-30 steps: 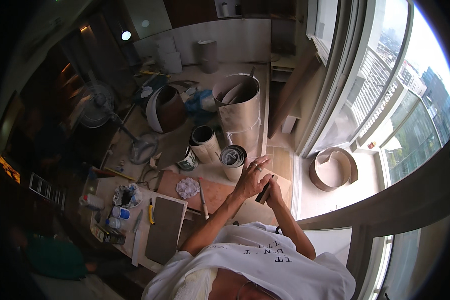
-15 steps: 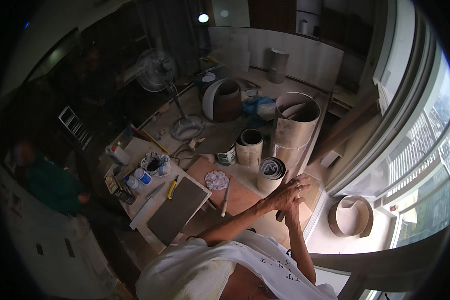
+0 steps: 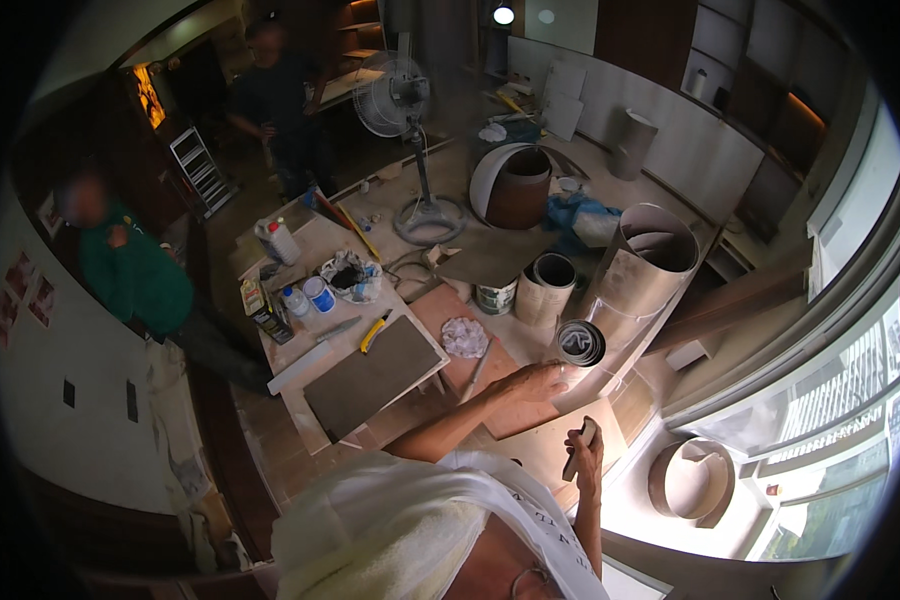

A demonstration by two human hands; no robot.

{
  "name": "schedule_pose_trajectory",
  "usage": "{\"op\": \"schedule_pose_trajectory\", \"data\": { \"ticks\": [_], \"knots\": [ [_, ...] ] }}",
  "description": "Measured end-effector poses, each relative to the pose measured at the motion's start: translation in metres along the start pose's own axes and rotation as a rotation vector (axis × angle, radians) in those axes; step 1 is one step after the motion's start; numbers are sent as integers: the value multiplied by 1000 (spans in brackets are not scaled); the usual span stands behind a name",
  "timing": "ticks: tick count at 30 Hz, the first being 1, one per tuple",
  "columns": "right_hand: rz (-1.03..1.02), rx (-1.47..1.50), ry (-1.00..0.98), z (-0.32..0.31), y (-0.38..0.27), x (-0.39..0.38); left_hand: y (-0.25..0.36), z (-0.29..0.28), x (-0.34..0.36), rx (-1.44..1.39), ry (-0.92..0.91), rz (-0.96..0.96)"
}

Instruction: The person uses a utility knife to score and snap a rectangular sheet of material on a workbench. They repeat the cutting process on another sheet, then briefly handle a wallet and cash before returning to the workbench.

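"Your right hand (image 3: 588, 458) grips a dark block (image 3: 570, 466) over the pale board (image 3: 542, 446); your left hand (image 3: 538, 382), unclenched, is at the nearest roll (image 3: 579, 352), touching or not I can't tell."

"So holding the block looks like your step now?"

"Likely. Your next move calls for a steady right grip and care beside that roll."

"Counts, working outward from you?"

"One block; three rolls clustered, counting the middle roll (image 3: 542, 298) and tall roll (image 3: 638, 288); one yellow cutter (image 3: 374, 333); one fan (image 3: 395, 105); two people, one person in green (image 3: 135, 272), one person in dark clothes (image 3: 282, 112)."
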State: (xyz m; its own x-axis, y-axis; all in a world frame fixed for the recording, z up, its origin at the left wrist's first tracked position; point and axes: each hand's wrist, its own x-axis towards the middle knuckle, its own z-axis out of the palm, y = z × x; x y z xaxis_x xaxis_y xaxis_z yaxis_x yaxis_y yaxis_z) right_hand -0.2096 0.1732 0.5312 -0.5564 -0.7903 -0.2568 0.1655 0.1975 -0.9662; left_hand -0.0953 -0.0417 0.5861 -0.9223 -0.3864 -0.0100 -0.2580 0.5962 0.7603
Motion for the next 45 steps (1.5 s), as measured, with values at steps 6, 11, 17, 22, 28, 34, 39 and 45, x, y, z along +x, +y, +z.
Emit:
{"op": "schedule_pose_trajectory", "data": {
  "ticks": [6,11,17,22,28,34,39,45],
  "knots": [
    [14,69,82,-8,-7,-12,-64,-41,6,-243,384,94],
    [25,65,108,-23,-3,-11,-16,-230,-2,-506,1318,211],
    [66,66,80,-12,5,-6,26,-236,-24,-39,663,293],
    [36,58,-6,13,5,3,1,-145,-25,101,545,200],
    [7,38,-12,19,4,5,-11,-172,-67,302,615,174],
    [148,46,101,3,17,0,-12,-299,-78,-133,869,189],
    [182,15,57,-12,47,-5,-71,-135,-30,90,383,53],
    [174,-66,119,-10,43,-5,-141,101,-80,-81,-256,-169]
  ]
}}
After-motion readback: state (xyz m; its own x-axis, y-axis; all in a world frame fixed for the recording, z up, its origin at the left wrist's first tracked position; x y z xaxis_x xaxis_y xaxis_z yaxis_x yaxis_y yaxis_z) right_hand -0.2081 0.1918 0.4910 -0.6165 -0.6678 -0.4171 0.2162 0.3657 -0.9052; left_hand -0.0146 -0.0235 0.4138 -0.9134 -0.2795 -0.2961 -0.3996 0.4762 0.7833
